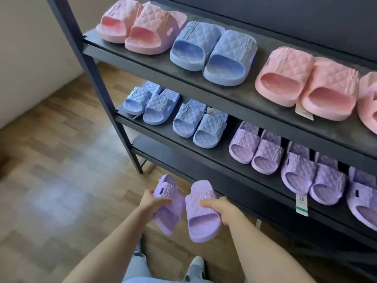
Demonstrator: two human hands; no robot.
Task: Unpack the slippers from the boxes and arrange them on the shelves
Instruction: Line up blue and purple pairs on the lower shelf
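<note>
My left hand (152, 201) grips a purple quilted slipper (168, 209), tilted on its side. My right hand (219, 207) grips the matching purple slipper (202, 223), sole down and open end toward me. A thin string joins the two. Both hang low in front of the dark shelf unit (230, 94), near the left end of its bottom shelf (163, 148). The top shelf carries pink slippers (142, 27), blue slippers (212, 54) and more pink ones (306, 82). On the middle shelf stand blue pairs (175, 115) and purple pairs (285, 160).
The floor is wooden (61, 170) and a pale wall (30, 48) stands at the left. The unit's dark left post (95, 78) runs down to the floor. My jeans and a grey shoe (195, 264) show below, standing on a brown cardboard surface (165, 250).
</note>
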